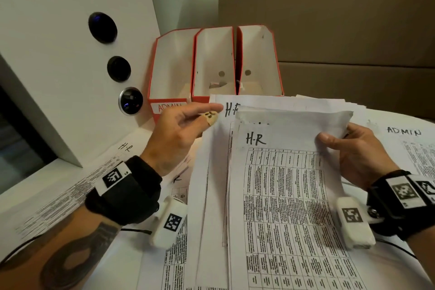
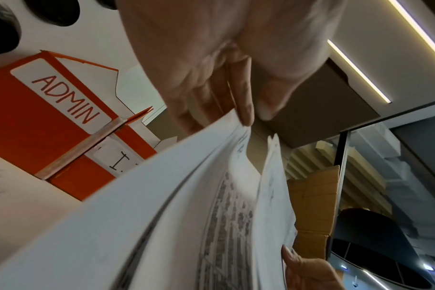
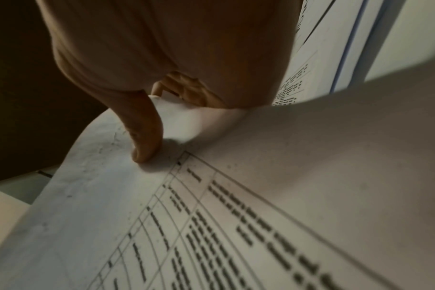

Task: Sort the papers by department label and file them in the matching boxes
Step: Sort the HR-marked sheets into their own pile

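Both hands hold up a stack of printed sheets marked H.R [image 1: 256, 139]. My left hand [image 1: 211, 113] pinches the stack's upper left edge between thumb and fingers; in the left wrist view the left hand [image 2: 253, 115] grips the sheets' top edge. My right hand [image 1: 334, 141] pinches the top sheet's upper right corner, thumb [image 3: 147, 141] pressed on the page and fingers behind it. Three red file boxes stand behind the stack: the ADMIN box [image 1: 169, 70] [image 2: 65, 98], a middle box [image 1: 214, 59] whose label begins with I [image 2: 119, 162], and a right box [image 1: 259, 59].
A loose H.R sheet [image 1: 124, 147] lies on the table at the left and an ADMIN sheet [image 1: 403, 130] at the right. A white panel with round black knobs [image 1: 102, 27] rises at the left. A brown cardboard wall [image 1: 329, 19] stands behind.
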A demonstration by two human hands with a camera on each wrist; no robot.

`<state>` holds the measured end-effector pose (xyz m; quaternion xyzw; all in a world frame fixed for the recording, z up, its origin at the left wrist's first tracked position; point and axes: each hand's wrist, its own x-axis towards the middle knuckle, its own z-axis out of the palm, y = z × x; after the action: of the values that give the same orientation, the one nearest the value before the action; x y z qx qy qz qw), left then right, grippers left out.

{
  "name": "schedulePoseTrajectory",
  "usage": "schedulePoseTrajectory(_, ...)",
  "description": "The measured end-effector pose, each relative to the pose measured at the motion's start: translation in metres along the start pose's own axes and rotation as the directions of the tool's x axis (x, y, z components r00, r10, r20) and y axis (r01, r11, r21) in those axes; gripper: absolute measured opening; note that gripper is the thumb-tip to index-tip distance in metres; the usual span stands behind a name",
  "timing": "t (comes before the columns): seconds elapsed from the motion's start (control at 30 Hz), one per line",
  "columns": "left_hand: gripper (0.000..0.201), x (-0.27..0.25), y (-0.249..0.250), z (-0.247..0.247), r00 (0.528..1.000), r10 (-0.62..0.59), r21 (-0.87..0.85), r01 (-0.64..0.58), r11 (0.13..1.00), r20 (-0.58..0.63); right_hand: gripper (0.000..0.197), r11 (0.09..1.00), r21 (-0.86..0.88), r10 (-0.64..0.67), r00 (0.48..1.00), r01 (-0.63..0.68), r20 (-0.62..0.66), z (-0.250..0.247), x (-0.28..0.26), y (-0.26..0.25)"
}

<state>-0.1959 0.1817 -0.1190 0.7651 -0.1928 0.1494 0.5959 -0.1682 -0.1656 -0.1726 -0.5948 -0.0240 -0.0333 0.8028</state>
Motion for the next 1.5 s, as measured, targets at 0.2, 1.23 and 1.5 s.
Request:
schedulePoseTrajectory(0.2,0.052,0.008,-0.012,-0.002,0.995,-0.096,0.003,0.096,0.995,-0.035,0.033,0.999,-0.022,0.031,0.998,-0.03,0.047,-0.005,-0.002,0.0)
schedulePoseTrajectory(1.23,0.036,0.003,-0.022,0.0,0.956,-0.235,-0.306,0.28,0.91,0.176,0.059,0.997,0.049,0.064,0.998,-0.063,-0.019,-0.012,0.004,0.012)
schedulePoseTrajectory(1.5,0.037,-0.004,-0.007,0.015,0.999,0.048,0.013,-0.048,0.999,-0.009,0.027,0.998,-0.012,0.058,0.993,-0.057,0.104,-0.009,-0.002,0.005)
